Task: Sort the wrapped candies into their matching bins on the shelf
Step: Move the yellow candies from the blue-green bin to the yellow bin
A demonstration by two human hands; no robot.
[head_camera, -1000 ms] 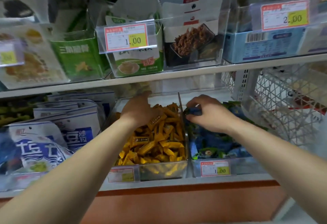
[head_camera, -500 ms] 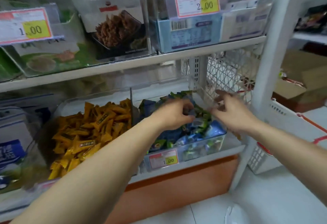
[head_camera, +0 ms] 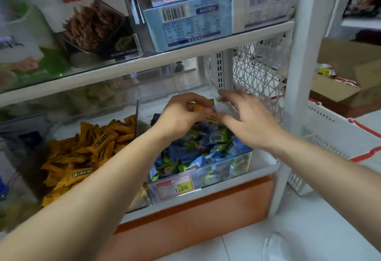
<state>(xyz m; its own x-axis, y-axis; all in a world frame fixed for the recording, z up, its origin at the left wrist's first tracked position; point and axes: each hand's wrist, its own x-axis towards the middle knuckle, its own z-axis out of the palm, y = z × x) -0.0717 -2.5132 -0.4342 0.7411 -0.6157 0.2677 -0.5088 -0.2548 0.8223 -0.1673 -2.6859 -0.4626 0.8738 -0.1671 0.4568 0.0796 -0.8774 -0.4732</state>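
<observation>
Compared with half a second earlier, a yellow wrapped candy [head_camera: 198, 108] is now seen in the left hand [head_camera: 179, 116], and the right hand [head_camera: 249, 124] has been brought closer to it. The candy is pinched in the left fingers above the clear bin [head_camera: 226, 171] of blue and green candies [head_camera: 185, 157]. The right hand is held spread and empty (blurred by motion), its thumb just beside the candy. Matching yellow candies [head_camera: 86, 149] are heaped in the neighbouring bin [head_camera: 136, 114] to the left.
</observation>
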